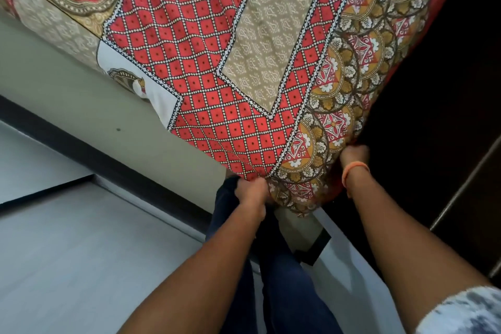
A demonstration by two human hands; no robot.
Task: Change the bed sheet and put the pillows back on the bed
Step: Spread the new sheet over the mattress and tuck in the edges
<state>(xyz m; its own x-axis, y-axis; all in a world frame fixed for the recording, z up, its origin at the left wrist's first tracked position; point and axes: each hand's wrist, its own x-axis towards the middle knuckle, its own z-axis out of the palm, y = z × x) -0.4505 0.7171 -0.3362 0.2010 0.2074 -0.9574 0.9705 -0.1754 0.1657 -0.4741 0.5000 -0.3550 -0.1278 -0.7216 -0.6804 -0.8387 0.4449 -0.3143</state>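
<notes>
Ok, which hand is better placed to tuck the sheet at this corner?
Probably the left hand: it grips the patterned sheet right at the corner edge, in full view. The right hand is higher along the dark side, its fingers hidden behind the fabric, so its grip is harder to judge.

Bed [81, 84] w/ grey-green side; patterned red & tan sheet [206, 62] spread flat over it; pale floor [67, 266] below.

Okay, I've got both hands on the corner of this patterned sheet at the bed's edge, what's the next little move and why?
Probably pull the corner down and tuck it under the mattress edge. Your left hand grips the bed sheet at its hem and your right hand holds it round the corner's other side, yet the corner fabric hangs loose and bunched between them, while the sheet above already lies fairly flat.
</notes>
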